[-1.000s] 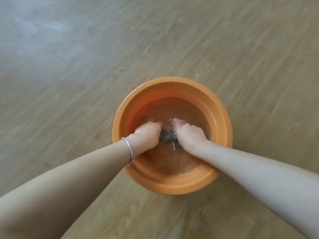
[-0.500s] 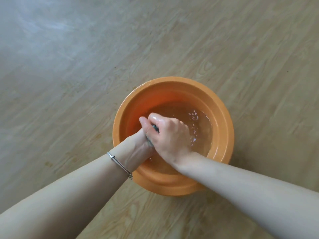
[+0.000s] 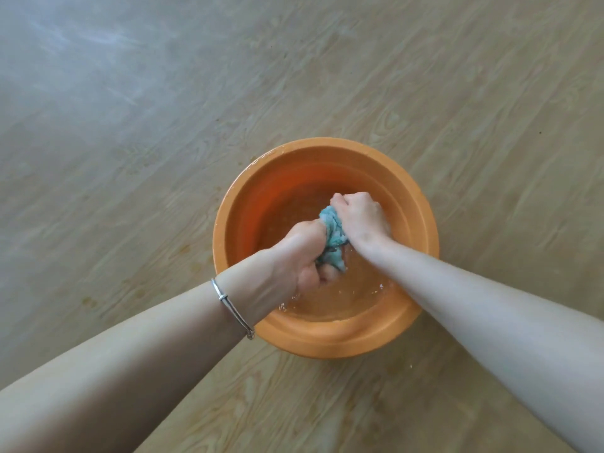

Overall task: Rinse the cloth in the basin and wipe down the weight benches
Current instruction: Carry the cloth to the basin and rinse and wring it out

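A round orange basin [image 3: 421, 204] with water in it stands on the wooden floor. Above the water I hold a bunched teal cloth [image 3: 332, 236] between both fists. My left hand [image 3: 302, 253], with a silver bangle on its wrist, grips the near end of the cloth. My right hand [image 3: 359, 217] grips the far end, knuckles up. The cloth is twisted tight between the two hands, and most of it is hidden inside them. No weight bench is in view.
Pale wood-grain floor [image 3: 163, 142] surrounds the basin on all sides. Small water drops lie on the floor by the basin's near right rim.
The hands, which a second ago held the cloth under water, have lifted it out. They were stacked together half a second ago and now sit apart, with the teal cloth showing between them.
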